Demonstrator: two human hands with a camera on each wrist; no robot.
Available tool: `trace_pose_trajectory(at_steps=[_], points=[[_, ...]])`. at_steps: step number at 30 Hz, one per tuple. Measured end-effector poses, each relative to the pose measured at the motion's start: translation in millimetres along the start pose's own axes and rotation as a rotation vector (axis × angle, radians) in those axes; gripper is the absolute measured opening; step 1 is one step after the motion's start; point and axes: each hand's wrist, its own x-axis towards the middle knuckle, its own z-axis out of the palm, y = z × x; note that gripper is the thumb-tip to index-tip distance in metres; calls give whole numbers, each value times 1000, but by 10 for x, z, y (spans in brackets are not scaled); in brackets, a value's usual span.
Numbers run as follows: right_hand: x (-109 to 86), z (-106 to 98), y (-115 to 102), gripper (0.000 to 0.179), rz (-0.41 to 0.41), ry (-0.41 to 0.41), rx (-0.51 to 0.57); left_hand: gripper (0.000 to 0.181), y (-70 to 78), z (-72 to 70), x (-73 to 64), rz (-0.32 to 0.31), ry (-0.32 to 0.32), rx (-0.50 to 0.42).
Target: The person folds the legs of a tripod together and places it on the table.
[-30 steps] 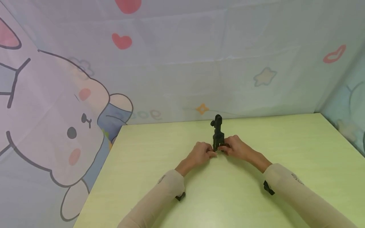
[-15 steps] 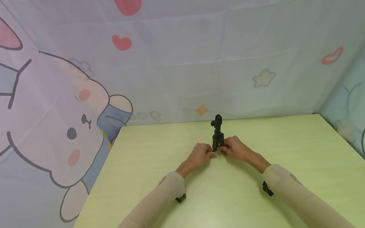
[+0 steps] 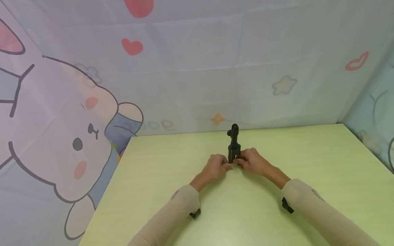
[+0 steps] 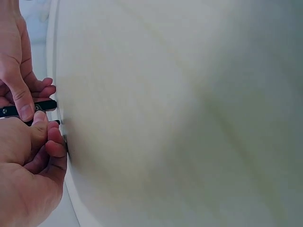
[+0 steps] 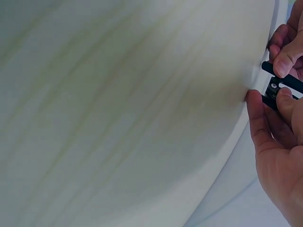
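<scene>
A small black tripod stands upright toward the back of the table, its knobbed head on top and its legs at the bottom. My left hand pinches a leg low on its left side between thumb and fingers. From the right, my right hand pinches another leg near its lower end. In the left wrist view, the tripod shows as black bars between both thumbs. The right wrist view shows a tripod leg under the left thumb and a screwed joint beside it. Fingers hide part of the legs.
The pale yellow-green table extends around both arms. A printed cloth backdrop rises behind its far edge and along both sides. Dark wrist-worn devices sit under the sleeves, close over the tabletop.
Both hands keep their hold on the tripod legs. The tripod and right forearm appear very slightly farther left in the head view, which has itself shifted a little.
</scene>
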Motion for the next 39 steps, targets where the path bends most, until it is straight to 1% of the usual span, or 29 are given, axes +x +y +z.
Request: trace_pose_trajectory(at_steps=[7,17,20,28,33,39], points=[[-4,5,-56,17,40,-11,-27,26,-18,2,24,-33,-30,16],[-32,4,-36,18,41,21,-57,26,7,41,57,-30,-36,33],[-37,5,-33,18,42,33,-60,25,20,54,52,-35,-21,24],[-20,12,-45,19,51,35,-65,29,49,68,24,-103,31,-23],[-14,20,-73,18,57,54,-55,31,66,77,9,-116,58,-55],[-13,43,-84,21,54,68,-66,35,82,100,-3,-134,86,-99]])
